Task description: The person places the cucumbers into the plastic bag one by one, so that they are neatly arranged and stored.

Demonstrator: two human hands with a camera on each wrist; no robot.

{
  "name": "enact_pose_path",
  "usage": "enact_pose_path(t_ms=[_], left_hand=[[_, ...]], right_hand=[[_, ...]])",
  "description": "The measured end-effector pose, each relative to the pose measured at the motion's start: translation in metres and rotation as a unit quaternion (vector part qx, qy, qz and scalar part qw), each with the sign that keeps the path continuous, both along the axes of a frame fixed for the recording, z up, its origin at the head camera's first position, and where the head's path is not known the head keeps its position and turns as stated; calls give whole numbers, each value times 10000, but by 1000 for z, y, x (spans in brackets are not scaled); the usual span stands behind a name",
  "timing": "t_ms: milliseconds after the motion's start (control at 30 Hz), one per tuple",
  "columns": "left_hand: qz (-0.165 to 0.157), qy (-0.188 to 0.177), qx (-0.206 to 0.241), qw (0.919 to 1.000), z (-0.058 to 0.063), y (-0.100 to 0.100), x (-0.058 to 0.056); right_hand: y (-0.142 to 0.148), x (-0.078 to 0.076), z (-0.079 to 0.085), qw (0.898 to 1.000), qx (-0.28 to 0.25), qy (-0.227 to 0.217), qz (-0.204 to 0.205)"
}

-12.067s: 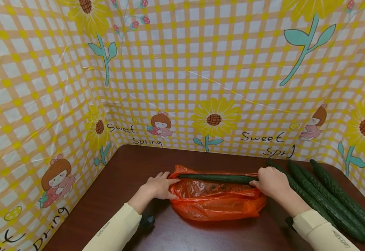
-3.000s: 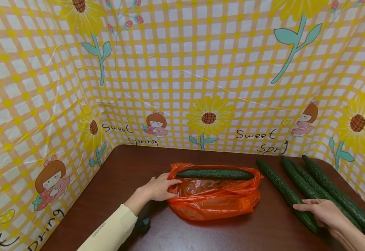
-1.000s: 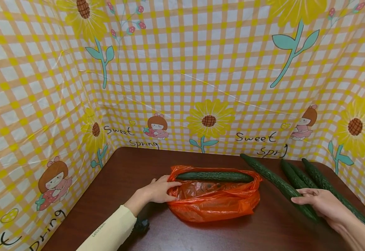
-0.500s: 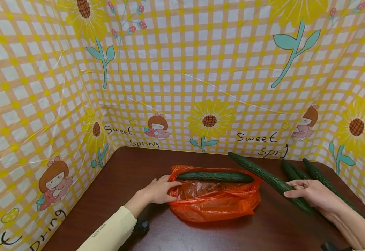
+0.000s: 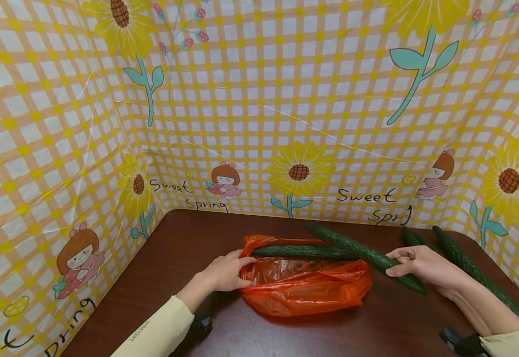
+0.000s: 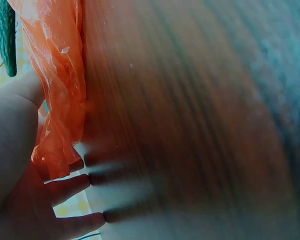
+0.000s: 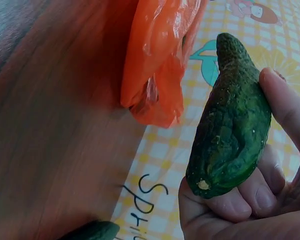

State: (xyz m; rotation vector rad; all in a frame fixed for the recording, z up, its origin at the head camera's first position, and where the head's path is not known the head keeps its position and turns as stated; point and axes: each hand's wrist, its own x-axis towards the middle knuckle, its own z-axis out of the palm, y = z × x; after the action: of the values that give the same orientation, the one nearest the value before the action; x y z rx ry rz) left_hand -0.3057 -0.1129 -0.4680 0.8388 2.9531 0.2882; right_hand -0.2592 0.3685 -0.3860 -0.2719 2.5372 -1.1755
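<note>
An orange plastic bag (image 5: 304,297) lies with its mouth spread wide, one cucumber (image 5: 301,252) lengthwise along its far side. My left hand (image 5: 226,272) rests at the bag's left end, thumb and a finger over the rim. In the left wrist view, its other fingers (image 6: 72,189) stretch out straight with their tips on the table. My right hand (image 5: 420,267) grips a second cucumber (image 7: 230,120) near its thick end, thumb on one side and curled fingers on the other. This cucumber slants over the bag's right end, its far tip beyond the back rim.
More cucumbers (image 5: 469,265) lie on the dark brown table (image 5: 188,238) at the right, partly behind my right arm. Checked flowered cloth (image 5: 250,124) encloses the table at the back and sides. Dark wrist devices (image 5: 460,342) show by the sleeves.
My right hand first helped at the bag's right end, then took hold of a cucumber from the right side. It has since lifted it leftward over the bag. My left hand has stayed put.
</note>
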Motion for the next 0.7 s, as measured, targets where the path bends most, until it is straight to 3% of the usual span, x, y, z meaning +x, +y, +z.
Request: enact_pose_path(t_ms=[467,700], left_hand=[[-40,-91,-239,9997,2,0,3],[-108,-32,-258,9996,2,1,3]], right_hand=[[-40,-21,4,9974,-205,42,684],[-56,-23,4,9966,-144,91,801]])
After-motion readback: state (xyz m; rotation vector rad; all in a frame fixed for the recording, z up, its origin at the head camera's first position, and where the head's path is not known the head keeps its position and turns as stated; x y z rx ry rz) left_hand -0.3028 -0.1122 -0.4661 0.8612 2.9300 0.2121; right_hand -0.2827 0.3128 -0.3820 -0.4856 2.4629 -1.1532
